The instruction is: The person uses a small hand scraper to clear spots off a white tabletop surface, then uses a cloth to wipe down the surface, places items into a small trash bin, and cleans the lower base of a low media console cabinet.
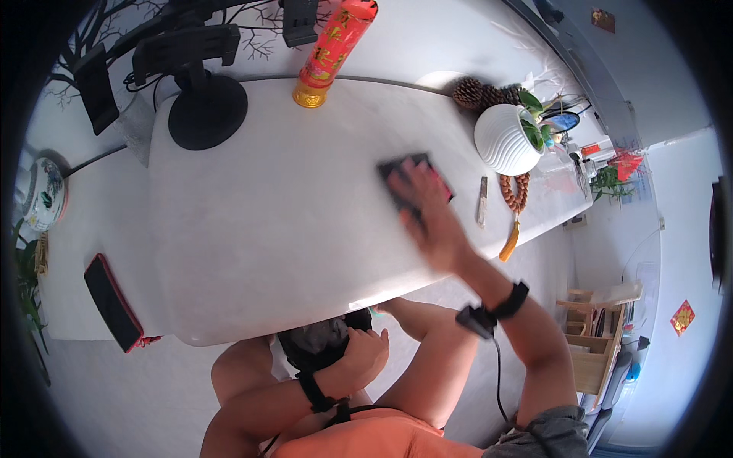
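Note:
My right hand (426,220) is over a dark, flat piece with a pink-red part (395,172) on the pale table (257,229). Motion blurs the hand and the piece, so whether the fingers grip it or only press on it cannot be told. My left hand (366,352) is below the table's near edge, its fingers curled on the rim of a black plastic bag (312,346). Crumpled greyish material shows in the bag's mouth. To the right of my right hand lies a narrow, flat strip (483,203).
A white ribbed plant pot (504,140), pine cones (469,93) and a tasselled bead bracelet (515,194) are at the right. A red-and-gold tube (335,51) and a black device stand (209,111) stand at the back. A phone (113,303) lies at the left.

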Motion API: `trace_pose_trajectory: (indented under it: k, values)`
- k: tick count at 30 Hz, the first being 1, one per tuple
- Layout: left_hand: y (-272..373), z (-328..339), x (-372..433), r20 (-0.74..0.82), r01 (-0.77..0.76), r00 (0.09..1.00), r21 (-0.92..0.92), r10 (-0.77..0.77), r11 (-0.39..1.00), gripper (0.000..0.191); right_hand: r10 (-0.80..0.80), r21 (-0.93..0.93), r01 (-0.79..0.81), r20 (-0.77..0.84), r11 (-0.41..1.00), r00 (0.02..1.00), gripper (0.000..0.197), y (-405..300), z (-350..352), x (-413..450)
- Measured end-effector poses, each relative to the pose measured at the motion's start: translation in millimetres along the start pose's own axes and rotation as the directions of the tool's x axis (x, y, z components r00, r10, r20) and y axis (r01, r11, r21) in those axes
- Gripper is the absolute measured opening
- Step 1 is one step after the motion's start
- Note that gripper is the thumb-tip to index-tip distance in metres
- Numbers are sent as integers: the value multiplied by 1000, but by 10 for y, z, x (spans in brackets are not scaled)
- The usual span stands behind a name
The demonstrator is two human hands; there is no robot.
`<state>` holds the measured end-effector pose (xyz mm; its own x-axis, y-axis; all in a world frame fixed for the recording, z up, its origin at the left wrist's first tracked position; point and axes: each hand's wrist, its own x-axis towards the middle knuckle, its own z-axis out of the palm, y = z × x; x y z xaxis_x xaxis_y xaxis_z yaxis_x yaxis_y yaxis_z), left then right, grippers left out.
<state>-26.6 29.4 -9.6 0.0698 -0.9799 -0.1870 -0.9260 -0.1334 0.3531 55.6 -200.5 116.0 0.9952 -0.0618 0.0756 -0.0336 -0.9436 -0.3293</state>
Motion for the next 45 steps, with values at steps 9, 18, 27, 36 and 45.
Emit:
trace_pose_trajectory:
  k: [9, 18, 27, 36, 45]
  values:
    - [-15, -99, 17, 24, -46, 999, 8, 46, 999, 56, 277, -55, -295, -216, 954, 936, 53, 913, -62, 1175]
    - [-31, 80, 56, -33, 2, 999, -28, -3, 1000, 44, -175, 236, 137, 151, 962, 973, 48, -775, 83, -180]
    - [28, 56, 72, -4, 2, 1000, -44, -3, 999, 49, 137, 174, -72, -401, 982, 906, 50, 96, -627, -168]
    - [-5, -77, 40, -77, -4, 997, 24, 6, 1000, 49, 409, 123, -392, -176, 912, 895, 47, 900, -260, 369]
    - [143, -126, -102, 109, -55, 993, 5, 54, 998, 49, -285, 271, 252, 89, 929, 954, 48, -1049, 365, -570]
